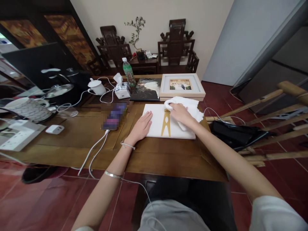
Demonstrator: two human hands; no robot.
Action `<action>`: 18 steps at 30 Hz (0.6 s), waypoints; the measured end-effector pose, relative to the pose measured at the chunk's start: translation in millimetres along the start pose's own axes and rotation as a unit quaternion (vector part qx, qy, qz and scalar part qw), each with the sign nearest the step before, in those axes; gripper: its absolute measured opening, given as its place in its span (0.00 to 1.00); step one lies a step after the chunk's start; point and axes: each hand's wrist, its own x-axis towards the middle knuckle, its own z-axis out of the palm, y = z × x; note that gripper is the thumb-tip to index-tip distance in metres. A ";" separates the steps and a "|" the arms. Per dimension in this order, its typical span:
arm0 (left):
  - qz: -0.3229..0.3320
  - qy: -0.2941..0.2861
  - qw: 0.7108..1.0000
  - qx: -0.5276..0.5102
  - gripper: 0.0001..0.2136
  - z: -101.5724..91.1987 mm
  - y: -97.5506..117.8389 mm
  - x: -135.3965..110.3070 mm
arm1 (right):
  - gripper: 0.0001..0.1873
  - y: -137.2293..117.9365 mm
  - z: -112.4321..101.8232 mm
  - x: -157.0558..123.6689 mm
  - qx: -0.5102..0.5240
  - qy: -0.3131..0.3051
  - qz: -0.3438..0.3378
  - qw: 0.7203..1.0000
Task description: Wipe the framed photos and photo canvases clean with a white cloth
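A white rectangular panel [154,128] lies flat near the table's front edge, with a gold A-shaped piece [166,123] on its surface, its two legs toward me. My left hand [142,125] rests flat on the panel's left edge, fingers stretched out and holding nothing. In my right hand [181,114] is a bunched white cloth [190,106], pressed down on the upper right of the panel beside the gold piece's top. The cloth covers the panel's right side and spreads past its edge. My right fingertips are partly hidden in its folds.
Behind the panel stand a framed picture [180,84] and a dark picture [146,89]. Leftward are a tissue box [122,90], a green-labelled bottle [128,72], a lidded cup [96,86], a charging phone [114,117], cables and a power strip [20,134]. Bamboo rails [264,122] stand right of the table.
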 end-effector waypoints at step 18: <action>0.002 -0.005 1.000 0.004 0.25 -1.5 0.4 0.0 | 0.25 -47.4 14.9 -92.0 -0.088 -0.128 -0.195 0.968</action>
